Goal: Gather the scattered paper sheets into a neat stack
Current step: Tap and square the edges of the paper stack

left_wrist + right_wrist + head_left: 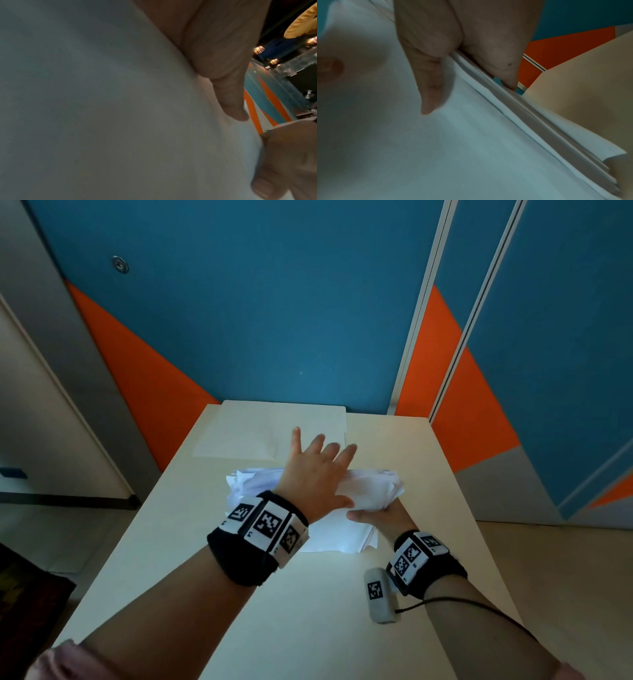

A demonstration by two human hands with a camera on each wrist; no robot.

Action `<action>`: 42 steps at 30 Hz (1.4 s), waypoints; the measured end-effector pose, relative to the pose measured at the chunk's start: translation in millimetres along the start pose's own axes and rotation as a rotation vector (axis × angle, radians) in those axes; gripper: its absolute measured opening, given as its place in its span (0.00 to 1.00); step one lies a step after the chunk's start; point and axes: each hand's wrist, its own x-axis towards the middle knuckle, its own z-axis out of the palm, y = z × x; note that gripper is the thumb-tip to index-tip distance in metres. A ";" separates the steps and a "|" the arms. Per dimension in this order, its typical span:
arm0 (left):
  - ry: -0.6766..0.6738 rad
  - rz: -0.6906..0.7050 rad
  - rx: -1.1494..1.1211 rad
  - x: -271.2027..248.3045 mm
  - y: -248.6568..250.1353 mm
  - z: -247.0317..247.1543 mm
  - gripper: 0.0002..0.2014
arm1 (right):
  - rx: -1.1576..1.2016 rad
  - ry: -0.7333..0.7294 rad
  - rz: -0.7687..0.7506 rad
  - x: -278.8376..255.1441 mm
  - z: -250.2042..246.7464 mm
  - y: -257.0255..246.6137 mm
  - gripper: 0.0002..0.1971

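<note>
A loose pile of white paper sheets (255, 482) lies mid-table, its edges uneven. My left hand (317, 463) rests flat on top of it with fingers spread and straight, pointing to the far end. My right hand (378, 515) grips the pile's right edge. In the right wrist view its thumb (429, 81) lies on the top sheet (436, 148) and the fingers (496, 54) curl under the layered edges. The left wrist view is filled by paper (102, 108), with my left thumb (228, 94) on it. Two more flat sheets (236, 433) lie at the table's far end.
A small white device with a black marker (380, 595) and a cable lies on the pale table (205, 594) just left of my right wrist. A blue and orange wall (274, 320) stands right behind the table's far edge. The floor drops away on both sides.
</note>
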 end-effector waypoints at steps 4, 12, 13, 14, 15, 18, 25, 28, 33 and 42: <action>-0.009 -0.087 -0.025 -5.9 -24.0 1.6 0.40 | -0.026 0.018 0.025 1.3 1.8 2.9 0.18; 0.036 -0.523 -0.922 -52.8 -109.0 45.0 0.25 | 0.041 0.030 0.040 0.5 -4.7 4.5 0.14; 0.028 -0.506 -1.153 -53.5 -108.8 56.4 0.28 | 0.042 0.019 0.051 0.8 -4.9 4.5 0.14; 0.029 -0.531 -1.368 -54.0 -107.5 71.5 0.33 | 0.038 -0.001 0.070 2.2 -3.0 5.2 0.16; 0.020 -0.568 -1.534 -51.7 -103.3 87.5 0.40 | 0.021 -0.020 0.079 3.8 -2.5 6.4 0.18; 0.054 -0.597 -1.718 -46.5 -81.3 106.2 0.42 | -0.063 -0.041 0.054 7.3 3.9 3.4 0.21; 0.292 -0.488 -1.796 -30.9 -80.7 97.3 0.23 | 0.015 0.074 -0.053 10.5 3.9 -5.6 0.21; 0.206 -0.529 -1.799 -32.6 -72.9 114.0 0.26 | -0.113 -0.004 0.088 10.2 5.0 9.6 0.20; 0.294 -0.776 -1.850 -26.3 -66.1 120.9 0.09 | -0.360 0.019 0.120 9.0 -1.9 25.7 0.19; 0.254 -0.953 -2.268 -33.1 -82.8 135.1 0.37 | 0.377 0.023 0.049 -2.4 -2.1 10.0 0.15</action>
